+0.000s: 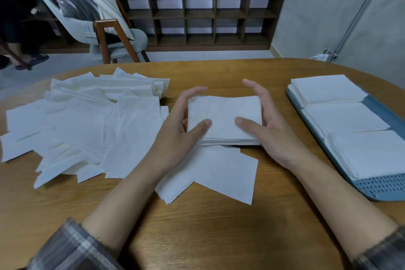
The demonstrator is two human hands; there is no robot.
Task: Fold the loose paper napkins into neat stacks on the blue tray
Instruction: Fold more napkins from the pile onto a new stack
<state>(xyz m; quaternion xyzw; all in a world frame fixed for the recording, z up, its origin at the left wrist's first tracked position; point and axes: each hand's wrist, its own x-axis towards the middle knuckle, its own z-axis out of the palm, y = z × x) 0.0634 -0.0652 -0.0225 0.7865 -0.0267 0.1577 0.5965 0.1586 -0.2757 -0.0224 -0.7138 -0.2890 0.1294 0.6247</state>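
Observation:
A square stack of folded white napkins (223, 114) is held above the middle of the wooden table (197, 226). My left hand (179, 133) grips its left side, thumb on top. My right hand (265, 129) grips its right side, thumb on top, fingers curved along the far edge. Under the stack lie a few unfolded napkins (217, 173). A large loose heap of napkins (87, 120) spreads over the table's left half. The blue tray (381, 186) at the right carries three folded stacks (341, 118) in a row.
A grey chair with wooden legs (114, 37) and a dark cubby shelf (208, 13) stand beyond the table's far edge. A person's legs (13, 28) show at the far left. Bare wood lies between my forearms.

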